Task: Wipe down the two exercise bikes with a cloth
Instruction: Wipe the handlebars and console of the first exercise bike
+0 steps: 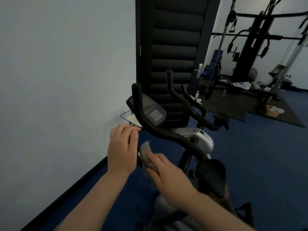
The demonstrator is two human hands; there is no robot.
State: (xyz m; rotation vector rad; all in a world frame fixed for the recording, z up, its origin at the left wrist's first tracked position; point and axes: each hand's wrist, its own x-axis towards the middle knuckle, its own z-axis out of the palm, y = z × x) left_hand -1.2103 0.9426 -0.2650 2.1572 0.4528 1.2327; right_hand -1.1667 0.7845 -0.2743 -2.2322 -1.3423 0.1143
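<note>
The right hand [164, 170] held a crumpled grey cloth [146, 157], its grip closed loosely round the wad with fingers laid over it. The left hand [122, 147] sat just to that grip's left, fingers curled at the near end of the nearer bike's black handlebar [168, 135]; whether it pinched anything could not be told. The console [150, 110] stood beyond both grips, the second bike [196, 105] farther off. Wiping well probably meant wrapping the cloth round the foam and drawing it along the bar.

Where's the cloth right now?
Head view, lower centre: the cloth is under the right hand, beside the left hand, below the near bike's handlebar.
</note>
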